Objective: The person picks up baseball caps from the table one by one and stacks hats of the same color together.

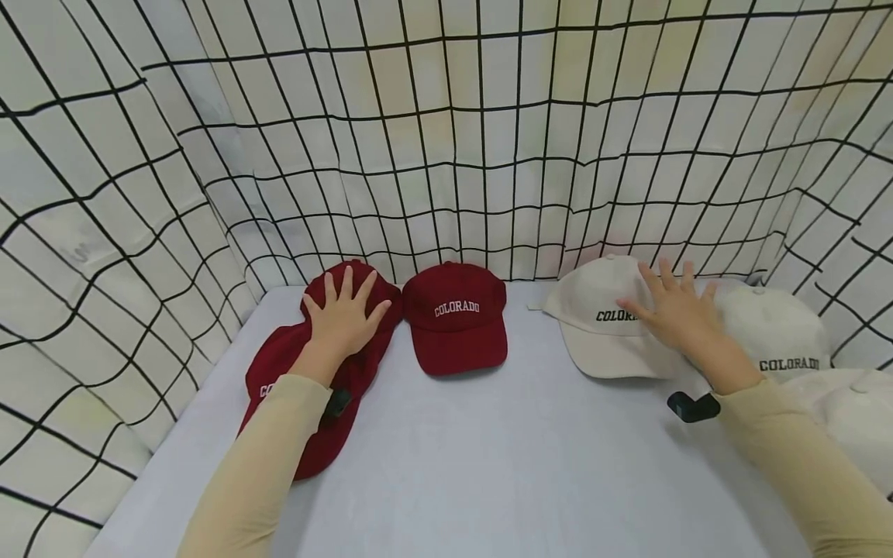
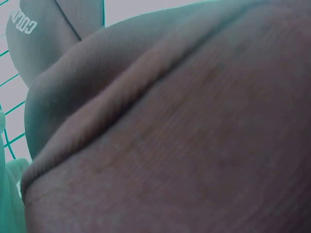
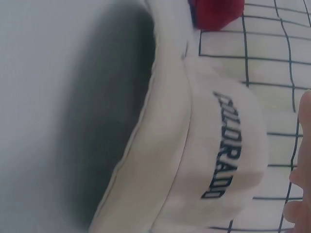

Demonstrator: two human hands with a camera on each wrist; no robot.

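My left hand (image 1: 343, 322), fingers spread, rests on a dark red cap (image 1: 370, 364) at the left; another red cap (image 1: 272, 360) lies beside and partly under the forearm. Red cloth fills most of the left wrist view, close to the lens. With fingers spread too, my right hand (image 1: 677, 306) is over the right side of a cream cap (image 1: 593, 291), covering the end of its COLORADO lettering in the head view. That cream cap (image 3: 175, 145) shows its brim and lettering in the right wrist view, with fingertips (image 3: 305, 165) at the right edge.
A third red cap (image 1: 456, 318) sits in the middle against the black wire grid (image 1: 481, 167). More cream caps (image 1: 774, 329) stand at the right, one partly behind the right sleeve. Grid panels enclose the white table (image 1: 488, 457) at the back and both sides.
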